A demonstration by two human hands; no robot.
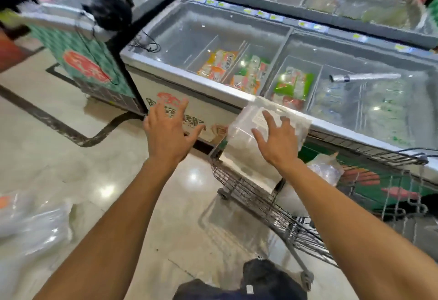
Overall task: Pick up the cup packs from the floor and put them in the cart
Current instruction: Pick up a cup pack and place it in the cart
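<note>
Cart (260,195) is parked tight against a freezer (189,100), one clear cup pack (251,134) sits above its front end under my spread right hand (277,138), left hand (168,131) spread holding nothing, more packs (35,224) lie blurry on the floor, count unclear.
</note>
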